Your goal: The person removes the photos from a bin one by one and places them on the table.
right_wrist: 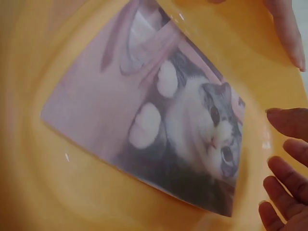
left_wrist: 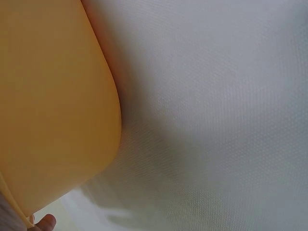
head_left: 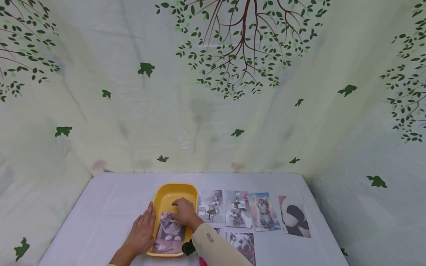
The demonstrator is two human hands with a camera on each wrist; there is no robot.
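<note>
A yellow tray point(head_left: 165, 199) stands on the white table, with a cat picture card point(right_wrist: 144, 120) lying in its near half. My left hand point(head_left: 141, 229) rests along the tray's left side, its fingers straight. The tray's outer wall point(left_wrist: 57, 106) fills one side of the left wrist view. My right hand point(head_left: 183, 212) is over the tray near the card's far edge, fingers bent. In the right wrist view its fingers point(right_wrist: 284, 180) are spread slightly apart beside the card's edge, with nothing between them.
Right of the tray lie several picture cards: an animal scene point(head_left: 213, 203), another point(head_left: 237, 210), a kitten point(head_left: 264, 212), a black-and-white one point(head_left: 294, 218) and a grey animal point(head_left: 243, 245). My right sleeve point(head_left: 217, 245) partly covers another. A leaf-patterned curtain point(head_left: 199, 118) hangs behind the table.
</note>
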